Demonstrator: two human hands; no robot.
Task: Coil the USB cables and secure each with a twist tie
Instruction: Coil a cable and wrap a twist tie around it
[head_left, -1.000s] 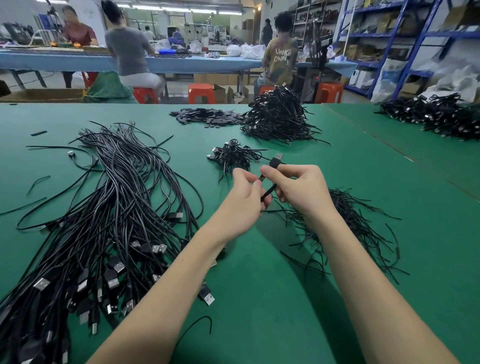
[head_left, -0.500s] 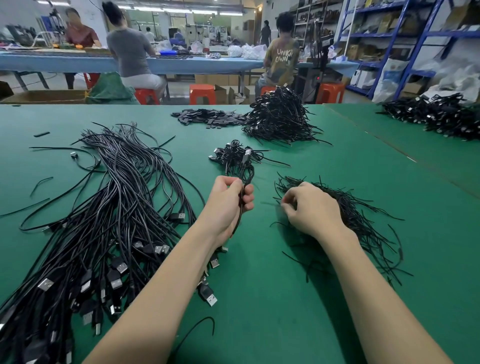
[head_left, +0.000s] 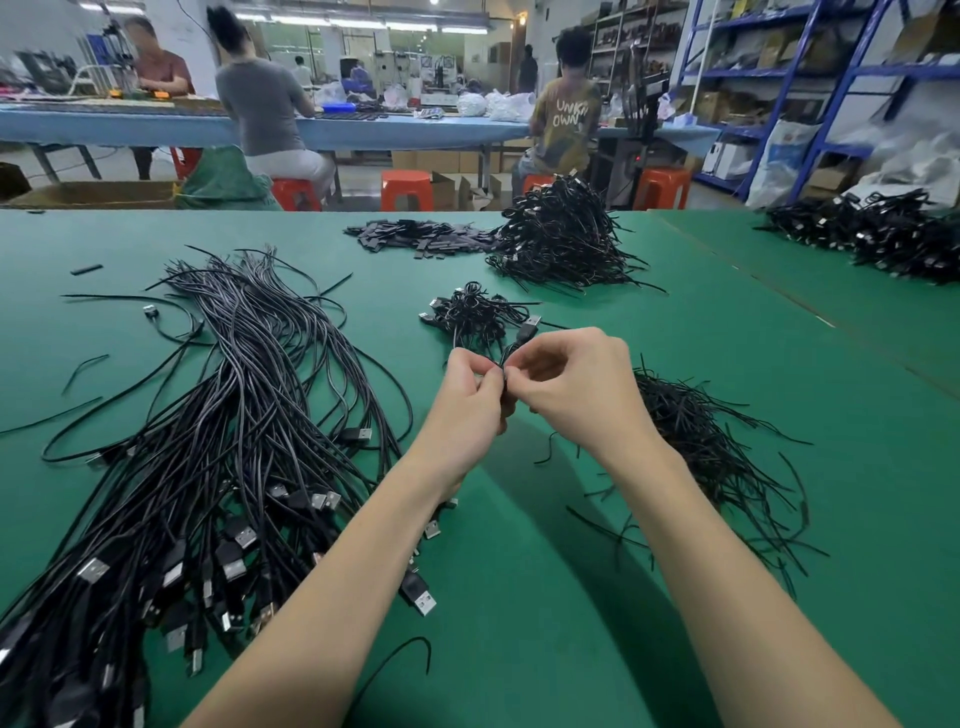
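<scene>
Both hands' fingers (head_left: 496, 375) pinch one coiled cable (head_left: 511, 349); I'd wrap the tie snug right between them, keeping loops tight.

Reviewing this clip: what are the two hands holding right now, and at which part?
Both the left hand and right hand pinch one coiled USB cable at its bunched middle; its plug end sticks up free. A twist tie cannot be made out.

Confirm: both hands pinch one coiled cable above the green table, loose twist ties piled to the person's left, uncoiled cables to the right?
Sides are swapped. The head view shows the twist ties piled to the person's right and the uncoiled cables to the left. Otherwise right: left hand and right hand pinch one coiled cable above the green table.
</scene>
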